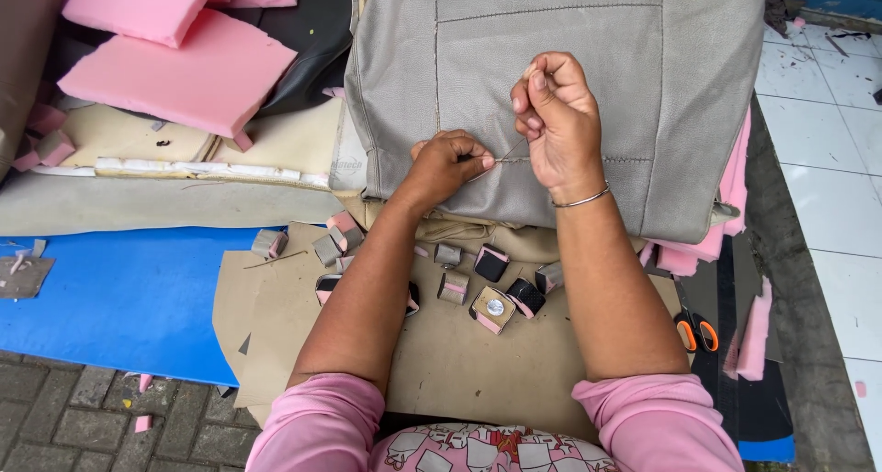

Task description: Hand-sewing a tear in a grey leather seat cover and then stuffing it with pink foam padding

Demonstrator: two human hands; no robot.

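Stitching is under way on a grey leatherette seat cover [551, 95] laid over pink foam. The left hand [447, 167] is pressed down on the cover, its fingers curled together and pinching the material right at the seam line [514, 160]. The right hand [557, 123] is raised just above and beside it, thumb and forefinger pressed together on what appears to be a needle, too small to be made out clearly, with a thin thread [508, 151] drawn taut down to the left fingertips. Right of the fingers a horizontal row of stitches is already visible; left of them none can be seen, so the seam is judged partly done. Below the wrists, small foam-backed offcuts [493, 309] are scattered on brown card, and orange-handled scissors [695, 330] lie unused beside the right forearm.
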